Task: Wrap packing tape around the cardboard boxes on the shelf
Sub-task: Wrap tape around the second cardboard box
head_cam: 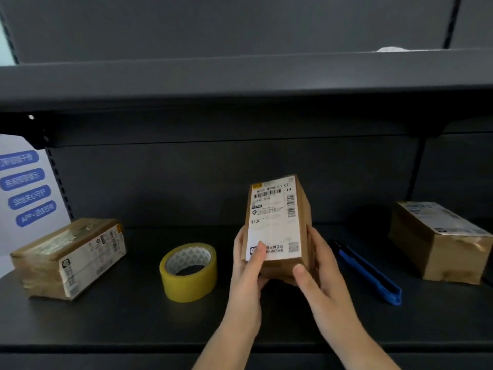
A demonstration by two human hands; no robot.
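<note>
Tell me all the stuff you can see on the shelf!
held box: 1, brown with white label, upright in both hands, centre
left box: 1, brown, shiny tape, on shelf
right box: 1, brown, shiny tape, on shelf
tape roll: 1, yellow, left of held box
cutter: 1, blue, right of held box
sign: 1, white with blue labels, far left
left hand: grips held box
right hand: grips held box

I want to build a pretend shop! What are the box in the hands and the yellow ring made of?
The held box looks like matte brown cardboard with a white printed paper label. The yellow ring seems to be glossy plastic packing tape wound on a pale patterned core, probably card.
</note>
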